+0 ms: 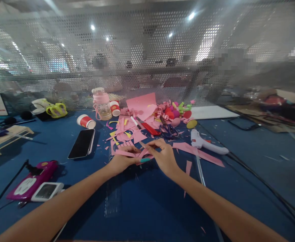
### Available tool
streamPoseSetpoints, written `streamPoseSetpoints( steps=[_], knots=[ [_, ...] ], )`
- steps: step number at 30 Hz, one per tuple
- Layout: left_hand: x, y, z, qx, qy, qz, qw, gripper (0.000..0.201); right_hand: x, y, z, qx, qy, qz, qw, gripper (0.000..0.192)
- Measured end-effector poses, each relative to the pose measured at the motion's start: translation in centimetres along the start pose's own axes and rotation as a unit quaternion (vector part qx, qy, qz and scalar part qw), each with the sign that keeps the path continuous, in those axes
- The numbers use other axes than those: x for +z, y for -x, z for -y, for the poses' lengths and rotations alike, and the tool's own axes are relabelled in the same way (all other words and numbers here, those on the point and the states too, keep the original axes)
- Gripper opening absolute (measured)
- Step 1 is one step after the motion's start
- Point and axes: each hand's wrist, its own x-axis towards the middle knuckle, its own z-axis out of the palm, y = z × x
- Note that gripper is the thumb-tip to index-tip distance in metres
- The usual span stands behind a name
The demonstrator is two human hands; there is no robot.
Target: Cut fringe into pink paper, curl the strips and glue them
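Hands (122,162) (164,155) pinch leftward-lying pink strip (126,153).

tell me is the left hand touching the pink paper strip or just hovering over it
Touching. The head view shows the left hand with its fingers closed on the pink paper strip; the right hand pinches it from the other side.

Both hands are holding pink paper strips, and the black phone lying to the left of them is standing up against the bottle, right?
Not quite. The head view shows the black phone lying flat on the blue table, apart from the pink-capped bottle. Left hand and right hand do hold pink paper strips.
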Motion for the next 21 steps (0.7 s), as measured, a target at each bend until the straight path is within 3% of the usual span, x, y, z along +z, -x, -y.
streamPoseSetpoints(
  steps=[6,12,16,21],
  knots=[
    [0.0,-0.1,-0.1,-0.003,0.008,-0.035,0.999,0.023,0.0,-0.1,0.2,0.004,-0.003,0.010,1.000,0.019],
    [0.2,0.1,-0.9,0.017,-0.008,-0.037,0.999,0.020,0.4,-0.3,-0.2,0.082,-0.121,0.039,0.988,0.026],
    [0.2,0.1,-0.7,0.000,0.050,-0.064,0.997,0.026,0.5,-0.5,-0.5,0.099,-0.153,0.038,0.983,0.028],
    [0.1,-0.3,-0.1,-0.010,0.130,-0.099,0.986,0.027,0.2,-0.5,-0.5,0.068,-0.130,0.085,0.985,0.023]
  ],
)
